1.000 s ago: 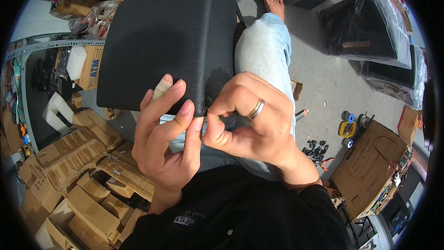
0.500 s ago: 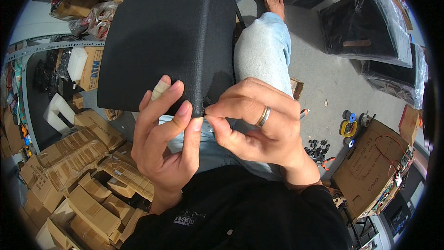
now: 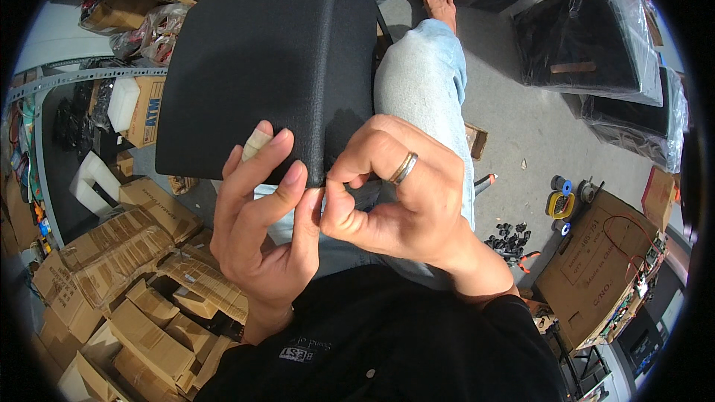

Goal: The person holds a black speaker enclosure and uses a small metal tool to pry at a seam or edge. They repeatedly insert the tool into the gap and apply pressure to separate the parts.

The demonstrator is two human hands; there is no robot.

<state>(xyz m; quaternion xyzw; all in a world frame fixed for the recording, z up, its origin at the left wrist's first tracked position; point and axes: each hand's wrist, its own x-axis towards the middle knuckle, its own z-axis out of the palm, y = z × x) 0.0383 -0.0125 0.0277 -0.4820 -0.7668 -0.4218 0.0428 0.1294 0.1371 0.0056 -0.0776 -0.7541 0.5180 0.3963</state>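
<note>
Through the head camera I have the black cabinet [image 3: 246, 67], a bulky textured box shape, directly ahead of the body and left of the right leg [image 3: 421, 82]; its broad face slopes off to my left, a narrower side drops away to my right, and the rounded edge [image 3: 318, 74] between them is the long line I read everything by; it runs almost straight away from the body, and its near end is the corner where both hands meet.

My left hand [image 3: 264, 227] is at the left of that corner, fingers fanned apart, the thumb and forefinger tips up against the near end; I cannot tell how firmly they grip; a pale wrap [image 3: 257, 143] circles one of its fingers. My right hand [image 3: 406, 186] comes in from the right, thumb and forefinger curled together right beside the same corner, a ring [image 3: 404, 168] on one finger; whether anything small is pinched there I cannot tell, since the fingers hide it. Neither hand is clearly nearer; the left lies along the broad face's lower border, the right on the narrow side.

Out to the right on the floor, well apart from the hands, I see a heap of small black parts [image 3: 508, 242], red-handled pliers [image 3: 529, 258] and a yellow container [image 3: 553, 205]; flattened and open cardboard [image 3: 149, 320] crowds the lower left.
</note>
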